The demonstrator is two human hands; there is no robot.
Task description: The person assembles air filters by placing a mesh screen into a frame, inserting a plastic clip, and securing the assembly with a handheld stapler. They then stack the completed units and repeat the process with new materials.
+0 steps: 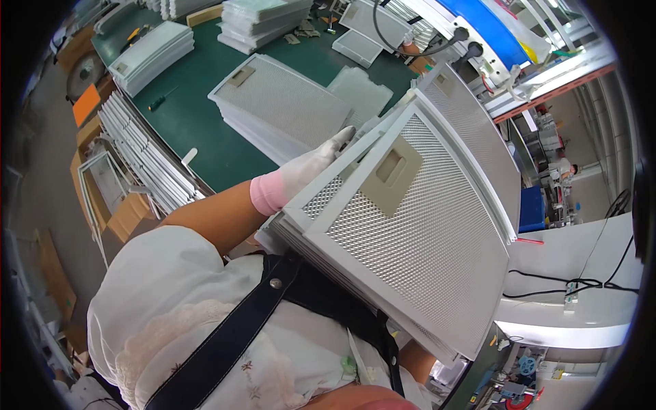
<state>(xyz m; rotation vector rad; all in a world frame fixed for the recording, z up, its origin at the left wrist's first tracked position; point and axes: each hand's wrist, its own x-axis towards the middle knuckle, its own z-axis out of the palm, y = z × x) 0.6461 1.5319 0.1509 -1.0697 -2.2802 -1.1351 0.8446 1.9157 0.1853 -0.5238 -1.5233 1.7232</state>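
Note:
Close to my body I carry a tilted stack of mesh filter panels with silver-grey frames; the top panel (pixel 417 225) has a beige recessed handle plate (pixel 392 171). My left hand (pixel 311 169), in a white glove with a pink cuff, is closed on the stack's far left edge. Its thumb lies along the frame, while the other fingers are hidden under the panels. Of my right arm only a bit of forearm (pixel 417 361) shows below the stack's near corner; the hand is hidden behind the panels. Another mesh panel (pixel 471 126) stands just beyond the stack.
On the green table (pixel 188 123) lie a mesh panel pile (pixel 280 102), a left-hand pile (pixel 154 55), wrapped panels (pixel 263 20) and a screwdriver (pixel 158 102). White frame strips (pixel 147 154) lean at the table's left. A metal shelf edge (pixel 547 85) and cables (pixel 581 281) are at right.

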